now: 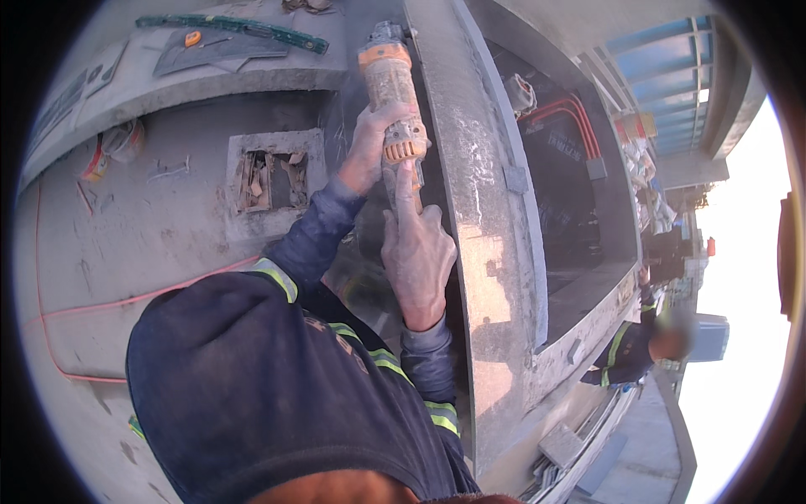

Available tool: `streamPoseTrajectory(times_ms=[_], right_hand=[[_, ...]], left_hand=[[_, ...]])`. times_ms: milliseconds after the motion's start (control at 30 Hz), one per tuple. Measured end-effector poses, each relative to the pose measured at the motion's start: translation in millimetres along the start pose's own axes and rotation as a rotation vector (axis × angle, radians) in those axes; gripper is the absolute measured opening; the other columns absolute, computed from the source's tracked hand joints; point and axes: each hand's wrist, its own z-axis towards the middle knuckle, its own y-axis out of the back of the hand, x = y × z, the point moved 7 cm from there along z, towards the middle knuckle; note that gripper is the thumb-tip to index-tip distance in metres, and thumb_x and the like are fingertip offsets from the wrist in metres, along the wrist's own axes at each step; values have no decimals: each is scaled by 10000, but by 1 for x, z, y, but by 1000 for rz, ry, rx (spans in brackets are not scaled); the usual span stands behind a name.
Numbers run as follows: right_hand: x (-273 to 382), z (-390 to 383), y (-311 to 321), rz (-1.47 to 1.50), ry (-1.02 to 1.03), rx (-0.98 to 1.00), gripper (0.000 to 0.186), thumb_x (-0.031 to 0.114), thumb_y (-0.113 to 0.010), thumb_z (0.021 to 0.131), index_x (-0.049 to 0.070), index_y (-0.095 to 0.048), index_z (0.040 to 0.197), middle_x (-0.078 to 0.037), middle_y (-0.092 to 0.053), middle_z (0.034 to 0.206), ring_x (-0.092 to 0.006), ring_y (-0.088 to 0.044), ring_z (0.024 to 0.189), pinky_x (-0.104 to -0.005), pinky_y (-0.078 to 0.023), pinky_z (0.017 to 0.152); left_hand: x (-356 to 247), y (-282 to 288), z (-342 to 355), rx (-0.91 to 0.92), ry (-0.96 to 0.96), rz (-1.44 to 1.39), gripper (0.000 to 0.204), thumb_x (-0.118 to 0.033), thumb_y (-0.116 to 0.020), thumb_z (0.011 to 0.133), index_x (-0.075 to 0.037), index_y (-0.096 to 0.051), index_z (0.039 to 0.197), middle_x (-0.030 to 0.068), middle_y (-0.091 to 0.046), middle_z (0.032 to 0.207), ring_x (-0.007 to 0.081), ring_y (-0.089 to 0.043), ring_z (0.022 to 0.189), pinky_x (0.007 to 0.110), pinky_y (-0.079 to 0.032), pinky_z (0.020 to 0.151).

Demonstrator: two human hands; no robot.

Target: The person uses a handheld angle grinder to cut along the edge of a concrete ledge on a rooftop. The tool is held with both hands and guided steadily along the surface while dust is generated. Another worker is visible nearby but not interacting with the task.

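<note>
Overexposed white sky (747,252) glares far right of the right grip (420,260). Warm sunlight and distinct shadows mark the long grey concrete ledge (483,239) beside it; leftward, shade is diffuse. Fisheye distortion bends outer edges.

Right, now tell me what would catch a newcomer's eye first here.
First, the dusty orange power tool at top centre, with the left hand wrapped around its body and the right hand at its rear end. Next, the square, pale-rimmed opening to the left, with brown scraps inside. Then the curved orange-red pipes against a dark surface at upper right.
</note>
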Motion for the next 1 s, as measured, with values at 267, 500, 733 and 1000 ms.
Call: streamPoseTrajectory(times_ms=[267,500,733,1000], right_hand=[[-2,-22,9,-38,-9,35,876,197,-771,967,248,-341,1728,-182,-596,840,-369,-676,618,-493,-549,565],[-3,-31,11,-48,-24,55,885,200,-772,967,257,-333,1733,-166,-577,836,-336,-656,599,-479,-545,560],[-7,-28,6,-35,-18,53,889,197,-773,966,260,-333,1735,-157,-553,830,-325,-646,604,-475,-527,545],[-5,-19,3,-8,-43,58,870,188,-764,966,273,-354,1729,-160,-535,819,-337,-636,600,-467,-514,536]], left_hand=[[7,-3,-19,-8,10,-47,392,-279,-732,943,17,-615,1172,149,-719,922,271,-772,744,378,-662,651],[-1,-9,-32,-29,8,-4,400,-277,-724,949,23,-607,1187,159,-718,934,278,-778,755,383,-665,660],[1,-8,-29,-33,3,19,410,-297,-722,961,18,-605,1196,154,-720,941,271,-782,772,374,-668,663],[-2,-7,-28,-64,53,87,434,-328,-715,959,19,-602,1194,157,-716,945,274,-778,770,379,-665,657]])
